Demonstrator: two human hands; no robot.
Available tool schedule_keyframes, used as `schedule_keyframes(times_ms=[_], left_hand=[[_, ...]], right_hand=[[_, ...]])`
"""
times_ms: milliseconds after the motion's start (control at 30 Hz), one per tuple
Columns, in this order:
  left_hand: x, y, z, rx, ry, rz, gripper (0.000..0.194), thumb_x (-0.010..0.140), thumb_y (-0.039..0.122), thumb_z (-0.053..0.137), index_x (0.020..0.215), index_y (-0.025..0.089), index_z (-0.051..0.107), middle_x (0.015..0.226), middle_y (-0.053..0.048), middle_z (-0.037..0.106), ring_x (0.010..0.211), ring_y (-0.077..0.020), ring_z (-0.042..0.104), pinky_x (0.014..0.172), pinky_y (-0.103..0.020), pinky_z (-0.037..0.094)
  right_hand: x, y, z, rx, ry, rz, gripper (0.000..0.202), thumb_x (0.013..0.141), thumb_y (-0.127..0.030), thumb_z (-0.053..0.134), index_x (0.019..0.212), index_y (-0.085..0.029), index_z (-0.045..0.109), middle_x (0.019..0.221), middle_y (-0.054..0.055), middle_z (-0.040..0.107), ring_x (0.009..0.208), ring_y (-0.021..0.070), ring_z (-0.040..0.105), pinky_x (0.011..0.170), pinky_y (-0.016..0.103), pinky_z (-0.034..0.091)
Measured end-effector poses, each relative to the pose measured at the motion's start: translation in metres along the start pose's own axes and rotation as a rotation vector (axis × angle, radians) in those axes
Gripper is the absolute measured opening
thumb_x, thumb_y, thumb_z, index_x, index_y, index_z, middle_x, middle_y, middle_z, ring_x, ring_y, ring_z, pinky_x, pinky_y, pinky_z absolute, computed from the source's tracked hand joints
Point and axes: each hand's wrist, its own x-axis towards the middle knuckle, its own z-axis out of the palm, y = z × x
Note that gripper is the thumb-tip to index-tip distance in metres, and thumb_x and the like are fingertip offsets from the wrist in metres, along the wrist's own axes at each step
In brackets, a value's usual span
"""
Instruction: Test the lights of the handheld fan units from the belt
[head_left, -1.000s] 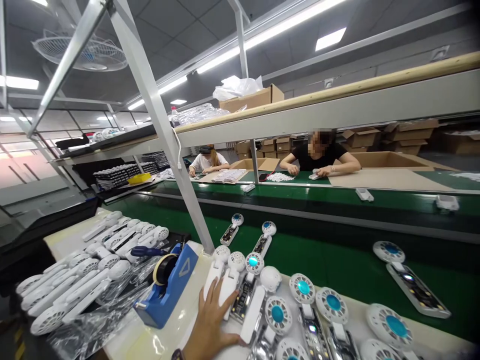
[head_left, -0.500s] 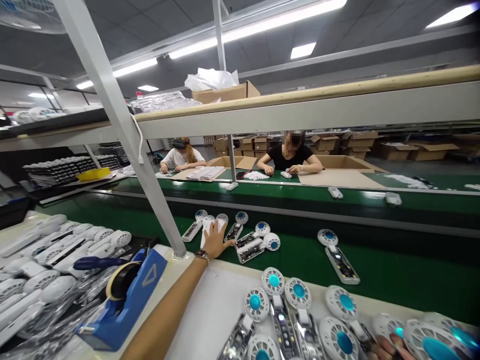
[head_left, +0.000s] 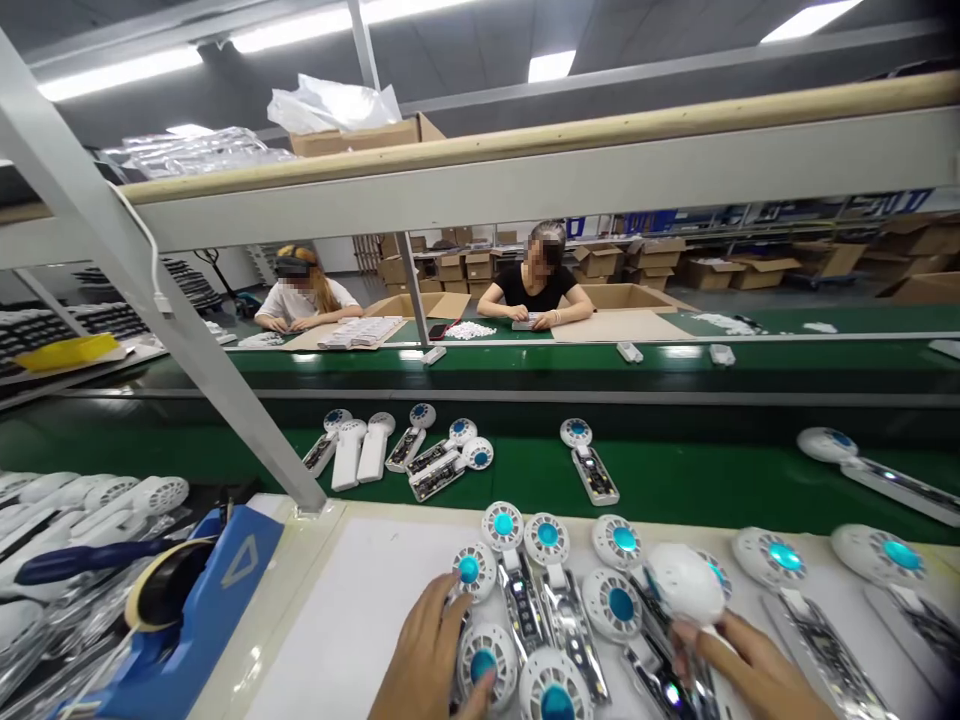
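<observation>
Small white handheld fans with blue hubs crowd the bench in front of me, several with open handles showing circuit boards. My left hand (head_left: 427, 650) curls over the left edge of this group, its thumb on the head of one handheld fan (head_left: 486, 660); the fingers reach toward a neighbouring handle, partly hidden. My right hand (head_left: 750, 665) is closed at the neck of another handheld fan (head_left: 686, 585), whose smooth white back faces up. Below it lies an open handle (head_left: 667, 680) with a lit board.
A green conveyor belt (head_left: 525, 470) runs behind the bench, carrying several fans. At left stand a blue tape dispenser (head_left: 232, 590), a dark screwdriver (head_left: 90, 560) and more white fans. A metal post (head_left: 225, 400) slants down to the bench. Two people (head_left: 536, 290) work across the belt.
My left hand has left the white fans on the belt and come down to the fans on the bench. My right hand has lifted a fan, turning its back up. The view has shifted right.
</observation>
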Motion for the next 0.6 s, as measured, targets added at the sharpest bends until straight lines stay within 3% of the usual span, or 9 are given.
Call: schedule_keyframes(times_ms=[67, 133, 200, 233, 300, 367, 433, 533, 600], left_hand=[[0.026, 0.016, -0.008, 0.015, 0.053, -0.056, 0.050, 0.081, 0.047, 0.044, 0.120, 0.017, 0.050, 0.133, -0.015, 0.043, 0.123, -0.0327, 0.035, 0.099, -0.047, 0.031], [0.063, 0.025, -0.016, -0.001, 0.026, -0.183, 0.057, 0.076, 0.057, 0.045, 0.110, 0.012, 0.056, 0.121, -0.019, 0.051, 0.114, -0.0356, 0.044, 0.091, -0.047, 0.036], [0.103, 0.024, -0.018, -0.115, -0.207, -0.314, 0.056, 0.065, 0.064, 0.053, 0.080, 0.011, 0.062, 0.092, -0.018, 0.062, 0.086, -0.0342, 0.057, 0.071, -0.040, 0.044], [0.121, 0.022, -0.015, -0.138, -0.268, -0.328, 0.052, 0.056, 0.064, 0.060, 0.064, 0.012, 0.060, 0.074, -0.015, 0.063, 0.072, -0.0326, 0.059, 0.062, -0.037, 0.043], [0.151, 0.018, -0.006, -0.183, -0.331, -0.332, 0.045, 0.046, 0.056, 0.070, 0.053, 0.014, 0.054, 0.059, -0.010, 0.060, 0.061, -0.0284, 0.058, 0.053, -0.032, 0.040], [0.169, 0.017, 0.004, -0.215, -0.312, -0.322, 0.039, 0.048, 0.048, 0.071, 0.059, 0.014, 0.055, 0.063, -0.009, 0.062, 0.063, -0.0261, 0.059, 0.052, -0.029, 0.039], [0.176, 0.018, 0.011, -0.239, -0.251, -0.325, 0.038, 0.055, 0.042, 0.067, 0.075, 0.012, 0.057, 0.080, -0.011, 0.064, 0.074, -0.0254, 0.060, 0.057, -0.027, 0.040], [0.177, 0.018, 0.010, -0.273, -0.202, -0.344, 0.054, 0.056, 0.038, 0.067, 0.097, 0.008, 0.052, 0.097, -0.015, 0.062, 0.083, -0.0244, 0.059, 0.060, -0.025, 0.041], [0.176, 0.017, 0.006, -0.293, -0.229, -0.352, 0.066, 0.045, 0.039, 0.074, 0.099, 0.007, 0.051, 0.096, -0.015, 0.061, 0.082, -0.0249, 0.058, 0.059, -0.025, 0.042]], right_hand=[[-0.003, -0.015, 0.014, -0.141, 0.000, -0.079, 0.019, 0.060, -0.042, 0.070, 0.066, -0.024, 0.067, 0.065, 0.003, 0.068, 0.079, 0.0324, 0.060, 0.076, 0.039, 0.047], [-0.004, -0.025, 0.029, -0.150, -0.009, -0.119, 0.026, 0.064, -0.048, 0.066, 0.067, -0.022, 0.067, 0.066, 0.004, 0.067, 0.080, 0.0314, 0.060, 0.076, 0.039, 0.045], [0.000, -0.032, 0.040, 0.035, -0.051, -0.029, 0.031, 0.067, -0.050, 0.064, 0.073, -0.020, 0.066, 0.068, 0.004, 0.067, 0.075, 0.0289, 0.062, 0.071, 0.037, 0.047], [0.002, -0.033, 0.043, 0.176, -0.070, 0.052, 0.033, 0.068, -0.050, 0.063, 0.080, -0.019, 0.066, 0.068, 0.004, 0.068, 0.073, 0.0276, 0.063, 0.068, 0.036, 0.049], [0.008, -0.035, 0.045, 0.459, -0.091, 0.211, 0.042, 0.070, -0.049, 0.063, 0.100, -0.020, 0.061, 0.066, 0.002, 0.068, 0.069, 0.0259, 0.065, 0.063, 0.036, 0.051], [0.012, -0.035, 0.043, 0.647, -0.129, 0.261, 0.045, 0.073, -0.047, 0.062, 0.108, -0.021, 0.057, 0.069, 0.001, 0.068, 0.071, 0.0255, 0.066, 0.064, 0.036, 0.052], [0.016, -0.032, 0.040, 0.711, -0.165, 0.229, 0.037, 0.072, -0.040, 0.065, 0.102, -0.018, 0.059, 0.073, 0.002, 0.069, 0.076, 0.0261, 0.066, 0.067, 0.035, 0.053], [0.019, -0.024, 0.034, 0.677, -0.150, 0.174, 0.026, 0.068, -0.027, 0.070, 0.088, -0.013, 0.062, 0.086, 0.008, 0.071, 0.087, 0.0280, 0.065, 0.072, 0.035, 0.053], [0.019, -0.019, 0.031, 0.704, -0.135, 0.170, 0.019, 0.069, -0.027, 0.069, 0.081, -0.014, 0.061, 0.097, 0.010, 0.070, 0.094, 0.0291, 0.063, 0.076, 0.036, 0.053]])
